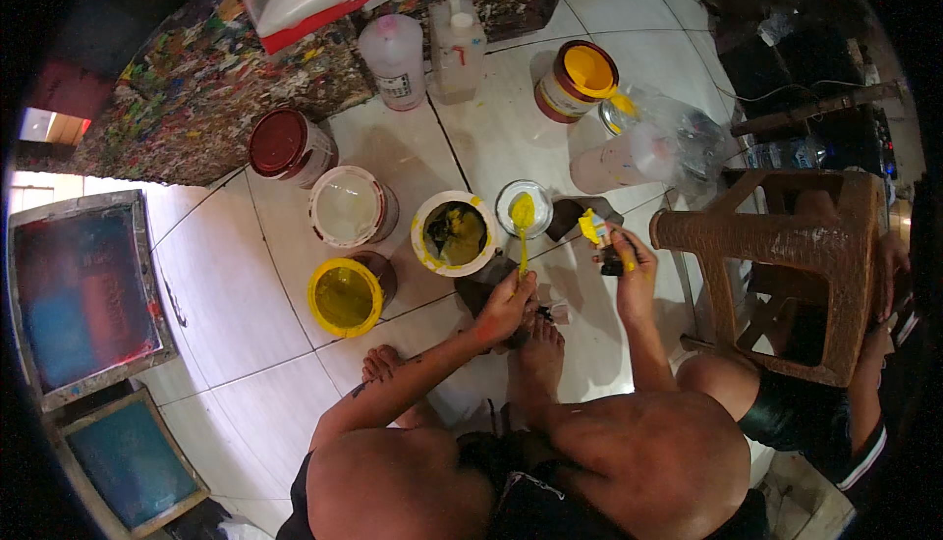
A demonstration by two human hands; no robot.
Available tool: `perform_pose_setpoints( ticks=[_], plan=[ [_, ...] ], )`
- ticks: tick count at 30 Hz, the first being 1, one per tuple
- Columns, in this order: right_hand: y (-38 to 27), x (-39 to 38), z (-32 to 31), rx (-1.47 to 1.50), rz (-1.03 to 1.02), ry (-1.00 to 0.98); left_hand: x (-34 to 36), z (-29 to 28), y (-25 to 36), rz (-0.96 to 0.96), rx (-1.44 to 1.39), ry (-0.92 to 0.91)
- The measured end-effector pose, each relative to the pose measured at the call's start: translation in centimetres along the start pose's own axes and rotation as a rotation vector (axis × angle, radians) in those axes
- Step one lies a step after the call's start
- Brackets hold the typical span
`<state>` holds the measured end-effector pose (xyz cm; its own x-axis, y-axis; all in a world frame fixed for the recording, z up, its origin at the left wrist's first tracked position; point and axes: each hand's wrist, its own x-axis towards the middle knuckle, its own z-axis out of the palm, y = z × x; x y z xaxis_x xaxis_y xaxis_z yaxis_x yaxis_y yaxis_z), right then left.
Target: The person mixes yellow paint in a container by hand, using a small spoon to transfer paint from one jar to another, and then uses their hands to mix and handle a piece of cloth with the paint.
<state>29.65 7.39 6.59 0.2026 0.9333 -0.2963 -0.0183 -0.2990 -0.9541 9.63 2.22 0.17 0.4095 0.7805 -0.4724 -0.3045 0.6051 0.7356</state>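
My left hand (506, 306) is closed round the handle of a spoon (523, 214) coated in yellow paint. The spoon's bowl is over a small round white container (509, 198), and I cannot tell whether it touches what is inside. To the right, my right hand (634, 267) is closed on a small object (595, 229) with a yellow-smeared top and a dark lower end; its kind is unclear. Left of the spoon stands a white tub (425, 257) with yellow smears on its rim and dark, yellowish contents. Beyond it are a yellow-rimmed can (319, 316) and a whitish tub (383, 222).
A red-lidded can (278, 143), two plastic bottles (395, 73) and a can of yellow-orange paint (560, 96) stand farther away. At right are a bottle (609, 164), a clear bag (697, 127), a brown stool (835, 211) and another person's hand (892, 263). Framed screens (90, 289) lie left.
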Motion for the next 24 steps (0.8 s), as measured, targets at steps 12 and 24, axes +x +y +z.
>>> perform_pose_setpoints(
  ticks=[12,24],
  plan=[
    [5.0,0.0,-0.8,0.409,0.431,-0.122,1.5,-2.1,-2.3,-0.063,0.533,0.051],
    [-8.6,0.0,12.0,-0.669,-0.811,-0.456,-4.4,-1.9,1.7,-0.131,1.212,0.108]
  ],
)
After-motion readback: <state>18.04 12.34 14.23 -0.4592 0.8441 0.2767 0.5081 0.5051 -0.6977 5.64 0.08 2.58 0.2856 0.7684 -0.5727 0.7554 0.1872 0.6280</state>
